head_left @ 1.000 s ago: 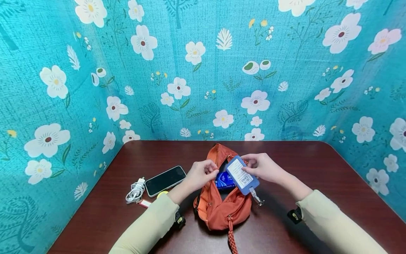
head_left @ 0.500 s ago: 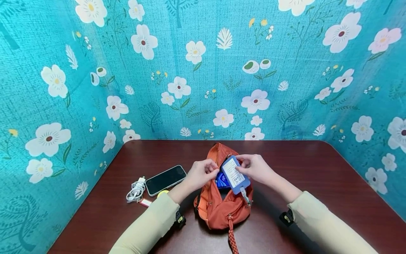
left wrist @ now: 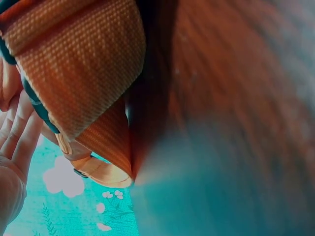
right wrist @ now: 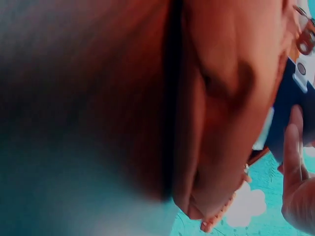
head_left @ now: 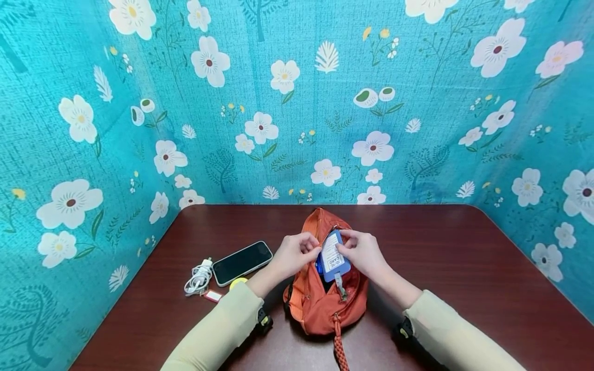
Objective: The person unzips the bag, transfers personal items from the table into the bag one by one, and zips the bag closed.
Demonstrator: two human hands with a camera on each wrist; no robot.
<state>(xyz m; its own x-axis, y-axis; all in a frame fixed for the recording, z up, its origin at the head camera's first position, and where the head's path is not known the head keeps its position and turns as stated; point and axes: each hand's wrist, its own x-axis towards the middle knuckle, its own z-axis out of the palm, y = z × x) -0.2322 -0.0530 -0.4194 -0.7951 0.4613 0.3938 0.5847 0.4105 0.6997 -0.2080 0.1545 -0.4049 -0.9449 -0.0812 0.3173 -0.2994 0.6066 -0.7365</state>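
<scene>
Basically, dark red table (head_left: pixel 441 247) across the lower frame, orange bag (head_left: pixel 320 317) at its lower centre. Bag sits with the unzipped mouth facing up, probably so both hands can reach it.

Left hand (head_left: pixel 295 254), centre: thumb and fingertips nearly together, pinching the left edge of the mouth — looks like it's there to hold the gap wide.

Right hand (head_left: pixel 365 252), just right of it: narrow pinch on the card holder (head_left: pixel 331 252), thumb on front, fingers behind.

Phone (head_left: pixel 243 263) lies left of the bag, likely parked out of the way.

Card holder is over the mouth, tilted, clip end toward the bottom; can't tell how deep. Blue pack (head_left: pixel 319 266) shows partly inside, behind it.

Smaller stuff at lower left — white cable (head_left: pixel 199 278), yellow item (head_left: pixel 238 282) partly hidden by the left arm, red-and-white tag (head_left: pixel 213 296).
</scene>
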